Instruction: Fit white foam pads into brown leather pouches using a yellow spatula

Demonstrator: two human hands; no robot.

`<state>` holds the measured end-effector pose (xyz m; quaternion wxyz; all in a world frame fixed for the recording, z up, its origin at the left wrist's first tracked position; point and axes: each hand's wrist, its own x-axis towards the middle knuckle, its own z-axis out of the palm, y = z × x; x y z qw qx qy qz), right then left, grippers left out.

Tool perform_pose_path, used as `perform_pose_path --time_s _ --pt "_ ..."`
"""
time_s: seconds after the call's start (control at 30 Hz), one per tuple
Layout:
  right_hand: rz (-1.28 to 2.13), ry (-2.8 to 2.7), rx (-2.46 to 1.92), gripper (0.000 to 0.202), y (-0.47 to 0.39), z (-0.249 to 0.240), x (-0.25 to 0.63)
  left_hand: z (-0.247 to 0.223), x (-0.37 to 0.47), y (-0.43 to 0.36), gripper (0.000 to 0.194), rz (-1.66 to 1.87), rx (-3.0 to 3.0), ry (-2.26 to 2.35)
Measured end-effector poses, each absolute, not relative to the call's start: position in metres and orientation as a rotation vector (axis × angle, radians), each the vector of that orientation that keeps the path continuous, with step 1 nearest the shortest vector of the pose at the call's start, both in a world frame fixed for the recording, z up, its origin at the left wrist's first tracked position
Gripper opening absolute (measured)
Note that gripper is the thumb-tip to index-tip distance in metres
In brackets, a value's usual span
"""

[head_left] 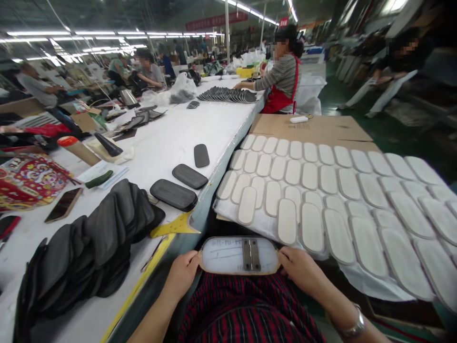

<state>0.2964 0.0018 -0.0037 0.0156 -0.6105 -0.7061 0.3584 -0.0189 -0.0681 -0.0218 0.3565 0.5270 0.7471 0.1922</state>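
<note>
striped red-and-black cloth (246,307) covers the worker's front; just beyond it, the left hand (183,272) and right hand (302,269) each pinch one end of an oval panel (223,262) (metal hinge (247,257) uppermost). i note dark pads (173,193) on the white table (160,147), pale pads (287,221) rowed to the worker's right.

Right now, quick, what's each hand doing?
Left hand: closed on the left end of a whitish, rounded-end flat plate bearing a grey metal hinge.
Right hand: closed on that plate's right end.
</note>
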Motion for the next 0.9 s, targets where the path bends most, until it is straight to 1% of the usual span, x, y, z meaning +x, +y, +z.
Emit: perform_pose_path --time_s 0.17,0.27,0.43,0.53,0.7,0.9 --pt "1.091 -2.205 -1.918 0.031 0.005 -0.004 0.294 -0.020 -0.017 -0.065 0.034 0.430 1.388 2.004" --pt "1.011 -2.264 -1.936 0.031 0.006 -0.002 0.292 -0.012 -0.011 -0.064 0.034 0.383 1.415 2.045" --pt "0.807 -2.383 -2.022 0.031 0.005 0.003 0.287 -0.006 -0.003 -0.064 0.038 0.114 1.527 2.126" --pt "0.723 -2.503 -2.038 0.029 0.007 0.004 0.281 -0.011 -0.006 -0.062 0.038 0.032 1.601 2.142" --pt "0.658 -2.610 -2.017 0.025 0.008 0.007 0.278 -0.011 -0.007 -0.060 0.034 -0.001 1.716 2.109" --pt "0.634 -2.477 -2.078 0.032 -0.001 0.003 0.278 -0.011 -0.006 -0.062 0.033 0.017 1.714 2.118"
